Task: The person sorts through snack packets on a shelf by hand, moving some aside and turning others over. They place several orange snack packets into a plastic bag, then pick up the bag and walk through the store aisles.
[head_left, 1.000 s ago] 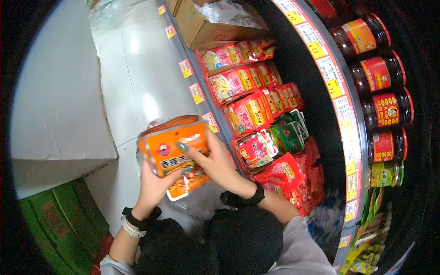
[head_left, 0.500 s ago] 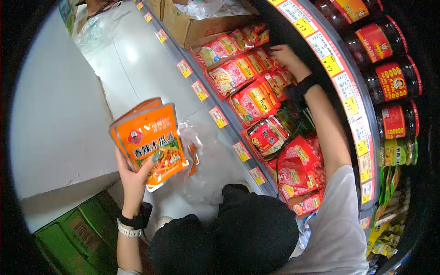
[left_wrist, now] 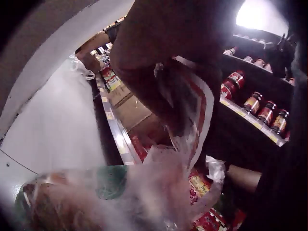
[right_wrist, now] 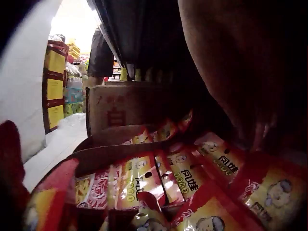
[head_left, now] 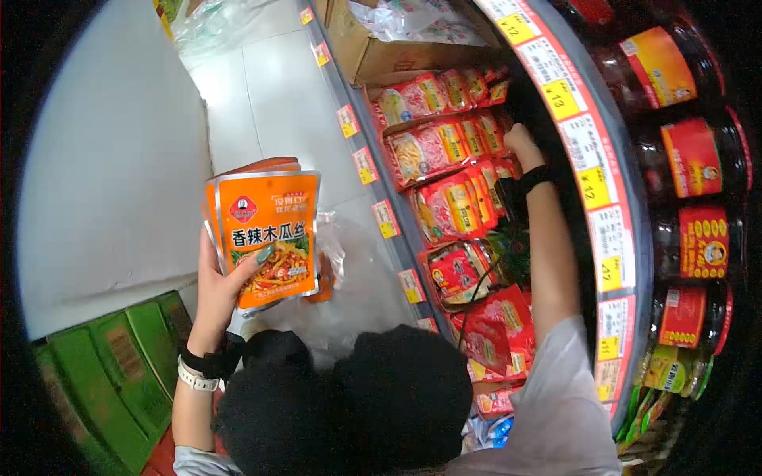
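Orange food packets [head_left: 274, 246] are held stacked in the left hand [head_left: 216, 289], its thumb across the front packet's face. At the back of the lower shelf, the right hand [head_left: 520, 144] reaches over boxes of red packets [head_left: 429, 151]; its fingertips are partly hidden in the head view. In the right wrist view, that hand [right_wrist: 236, 91] hangs dark above red-and-yellow packets [right_wrist: 137, 180], fingers pointing down; whether they touch the packets I cannot tell. The left hand [left_wrist: 166, 82] is dark in the left wrist view, beside a packet's pale edge [left_wrist: 208, 103].
An upper shelf edge with price tags [head_left: 591, 186] curves above the right arm, with jars [head_left: 694, 159] beyond. A cardboard box [head_left: 381, 59] stands past the packets. Clear plastic [head_left: 357, 293] lies below the left hand. Green crates [head_left: 119, 357] stand at lower left.
The right hand has left the orange packets and reached into the shelf, where it has stayed since the middle frame. The left hand keeps the packets, now held more upright.
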A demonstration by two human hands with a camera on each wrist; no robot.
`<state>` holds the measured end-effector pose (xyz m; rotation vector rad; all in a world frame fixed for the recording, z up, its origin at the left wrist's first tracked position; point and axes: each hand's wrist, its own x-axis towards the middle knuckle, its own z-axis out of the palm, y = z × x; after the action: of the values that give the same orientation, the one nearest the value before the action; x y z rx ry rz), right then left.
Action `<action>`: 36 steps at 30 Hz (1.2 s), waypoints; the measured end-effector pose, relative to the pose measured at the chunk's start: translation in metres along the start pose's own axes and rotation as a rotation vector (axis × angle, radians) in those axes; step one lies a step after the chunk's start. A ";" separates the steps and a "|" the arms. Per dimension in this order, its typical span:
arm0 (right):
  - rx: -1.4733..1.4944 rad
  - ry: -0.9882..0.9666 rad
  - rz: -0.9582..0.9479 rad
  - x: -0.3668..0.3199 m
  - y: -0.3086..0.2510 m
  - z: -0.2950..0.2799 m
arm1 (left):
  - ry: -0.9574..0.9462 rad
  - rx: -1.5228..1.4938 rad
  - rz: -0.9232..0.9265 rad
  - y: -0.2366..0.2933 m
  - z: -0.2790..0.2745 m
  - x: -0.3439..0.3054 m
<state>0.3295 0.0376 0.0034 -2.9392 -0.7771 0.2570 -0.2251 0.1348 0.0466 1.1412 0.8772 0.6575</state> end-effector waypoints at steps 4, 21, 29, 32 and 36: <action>0.118 -0.119 0.050 0.006 0.012 0.001 | -0.071 -0.070 -0.020 -0.015 0.006 0.026; -0.245 0.084 -0.272 -0.039 -0.001 -0.043 | -0.156 -0.199 -0.205 -0.042 0.041 0.068; -0.313 -0.097 0.024 -0.030 -0.015 -0.021 | -0.160 -0.198 -0.221 -0.050 0.037 0.072; -0.523 0.059 -0.180 -0.046 -0.013 -0.012 | -0.148 -0.193 -0.234 -0.054 0.034 0.071; -0.601 0.333 -0.241 -0.064 -0.032 -0.013 | -0.124 -0.157 -0.232 -0.054 0.037 0.071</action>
<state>0.2611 0.0331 0.0295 -3.2149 -1.3222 -0.5682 -0.1568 0.1588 -0.0167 0.9134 0.8221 0.4518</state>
